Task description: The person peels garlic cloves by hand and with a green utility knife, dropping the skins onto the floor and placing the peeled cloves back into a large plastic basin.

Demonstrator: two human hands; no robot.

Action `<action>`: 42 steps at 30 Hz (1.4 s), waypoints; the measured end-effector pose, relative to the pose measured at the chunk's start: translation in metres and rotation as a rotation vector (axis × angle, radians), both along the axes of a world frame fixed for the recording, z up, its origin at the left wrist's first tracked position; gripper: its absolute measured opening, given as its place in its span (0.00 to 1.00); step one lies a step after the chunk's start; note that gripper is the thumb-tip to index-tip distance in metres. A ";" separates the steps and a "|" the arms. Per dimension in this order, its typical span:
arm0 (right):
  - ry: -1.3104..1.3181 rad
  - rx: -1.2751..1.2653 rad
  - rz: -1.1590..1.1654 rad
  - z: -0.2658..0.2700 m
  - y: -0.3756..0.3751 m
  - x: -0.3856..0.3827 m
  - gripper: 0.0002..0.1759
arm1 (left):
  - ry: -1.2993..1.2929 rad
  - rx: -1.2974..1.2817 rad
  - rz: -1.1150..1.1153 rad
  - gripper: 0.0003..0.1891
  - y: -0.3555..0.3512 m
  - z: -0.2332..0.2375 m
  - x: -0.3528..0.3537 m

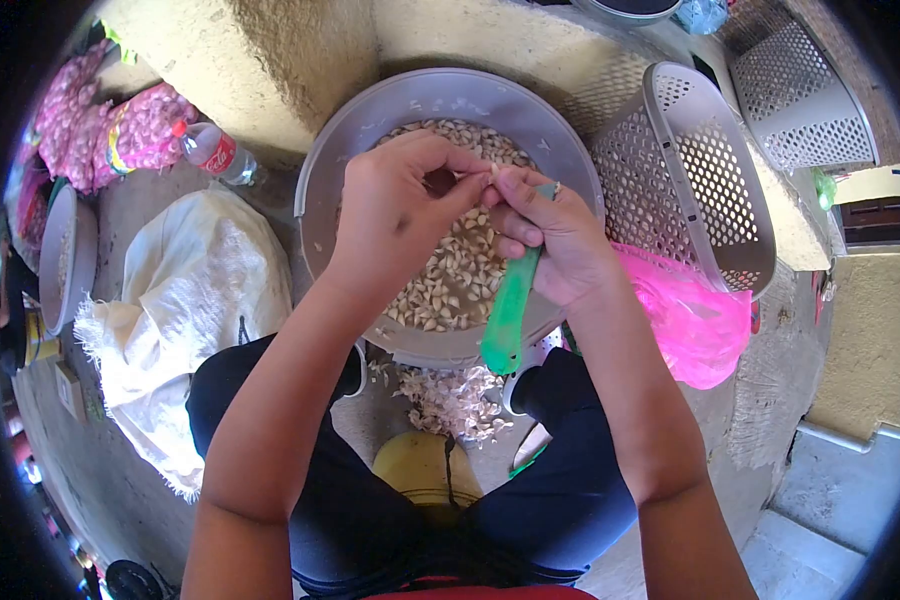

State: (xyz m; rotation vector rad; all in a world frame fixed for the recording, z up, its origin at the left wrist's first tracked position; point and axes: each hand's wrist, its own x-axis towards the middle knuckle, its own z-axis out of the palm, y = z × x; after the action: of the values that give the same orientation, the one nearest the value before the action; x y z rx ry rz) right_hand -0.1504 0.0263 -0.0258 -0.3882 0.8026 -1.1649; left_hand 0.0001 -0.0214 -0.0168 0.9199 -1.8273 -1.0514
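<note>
Above a grey basin (450, 350), my left hand (395, 205) pinches a small pale garlic clove (495, 172) between thumb and fingertips. My right hand (560, 240) meets it there, its thumb and forefinger also at the clove. Tucked in the right palm is a green-handled knife (511, 315), the handle pointing down towards me; its blade is mostly hidden by the hand. Many garlic cloves (450, 270) lie in the basin below both hands.
Papery peelings (455, 402) litter the floor before a yellow bucket (425, 465) between my legs. A white sack (185, 310) and a cola bottle (220, 155) are left. On the right stand a perforated grey basket (635, 165) and a pink plastic bag (695, 320).
</note>
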 end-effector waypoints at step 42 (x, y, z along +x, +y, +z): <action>-0.255 0.087 -0.023 -0.006 0.002 -0.006 0.06 | 0.114 0.314 -0.102 0.07 0.004 -0.007 -0.008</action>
State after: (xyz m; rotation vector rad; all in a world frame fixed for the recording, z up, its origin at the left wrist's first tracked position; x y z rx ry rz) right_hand -0.1568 0.0285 -0.0318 -0.1551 0.6335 -1.1691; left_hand -0.0081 -0.0171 -0.0239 0.9328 -1.6575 -1.4544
